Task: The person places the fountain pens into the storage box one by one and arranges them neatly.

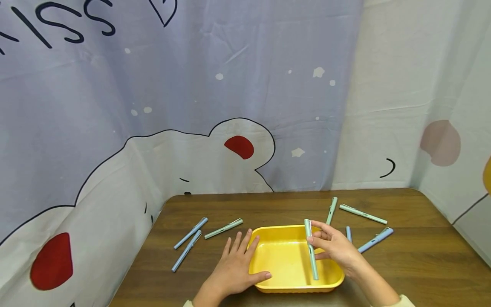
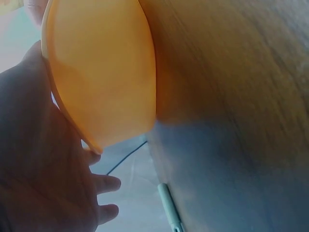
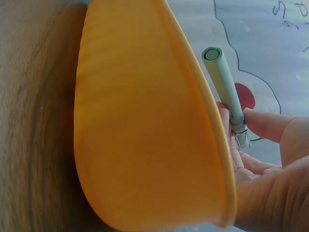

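Note:
A yellow tray [image 1: 291, 288] with raised sides sits on the table. My left hand [image 1: 238, 268], fingers spread, rests along its left rim; the left wrist view shows the fingers against the tray wall [image 2: 104, 72]. My right hand [image 1: 333, 247] pinches a light green pen [image 1: 312, 256] between thumb and fingers, above the right part of the tray. In the right wrist view the held green pen [image 3: 223, 82] shows its round end past the tray rim. Whether the pen touches the tray I cannot tell.
Left of the tray lie two blue pens [image 1: 186, 251] [image 1: 191, 233] and a green pen [image 1: 223, 228]. To the right lie two green pens [image 1: 363, 214] [image 1: 332, 210] and two blue pens [image 1: 376, 240] [image 1: 348, 234], one partly behind my right hand. A printed curtain [image 1: 245, 85] hangs behind the wooden table [image 1: 429, 247].

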{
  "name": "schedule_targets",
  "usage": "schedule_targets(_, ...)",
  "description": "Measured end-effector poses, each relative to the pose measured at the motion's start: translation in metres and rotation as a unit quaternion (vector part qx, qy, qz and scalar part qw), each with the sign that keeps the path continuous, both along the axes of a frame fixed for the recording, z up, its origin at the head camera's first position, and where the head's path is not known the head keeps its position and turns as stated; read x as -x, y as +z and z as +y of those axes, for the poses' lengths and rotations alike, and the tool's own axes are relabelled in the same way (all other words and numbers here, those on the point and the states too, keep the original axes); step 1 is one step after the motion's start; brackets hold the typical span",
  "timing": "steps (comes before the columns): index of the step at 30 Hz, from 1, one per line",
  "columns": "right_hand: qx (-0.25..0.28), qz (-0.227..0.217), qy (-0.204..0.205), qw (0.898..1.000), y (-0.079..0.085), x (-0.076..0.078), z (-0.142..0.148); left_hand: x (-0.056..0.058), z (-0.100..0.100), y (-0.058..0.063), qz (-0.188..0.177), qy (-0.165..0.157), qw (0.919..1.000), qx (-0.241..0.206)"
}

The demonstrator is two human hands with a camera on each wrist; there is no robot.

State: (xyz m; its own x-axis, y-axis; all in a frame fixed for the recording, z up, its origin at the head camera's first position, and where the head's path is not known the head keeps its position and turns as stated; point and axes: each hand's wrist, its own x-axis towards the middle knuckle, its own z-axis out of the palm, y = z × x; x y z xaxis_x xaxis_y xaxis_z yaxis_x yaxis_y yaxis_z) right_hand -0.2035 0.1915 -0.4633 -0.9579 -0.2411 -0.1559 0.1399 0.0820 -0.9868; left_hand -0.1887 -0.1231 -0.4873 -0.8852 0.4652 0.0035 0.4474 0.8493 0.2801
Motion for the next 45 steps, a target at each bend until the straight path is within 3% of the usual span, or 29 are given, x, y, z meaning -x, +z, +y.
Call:
schedule_targets(12, -0.005, 0.008, 0.015, 1.000, -0.009, 0.003, -0.021, 0.000, -0.001, -0.003, 0.004, 0.004, 1.0000, 0.003)
schedule_targets(24, -0.008, -0.002, 0.002, 1.000, -0.015, 0.003, -0.045, -0.001, 0.001, -0.001, 0.005, 0.007, 0.9999, 0.008)
schedule_targets(45, -0.045, -0.023, 0.047, 0.998, -0.022, 0.010, -0.081, -0.001, 0.000, -0.001, 0.012, 0.005, 0.9997, 0.019)
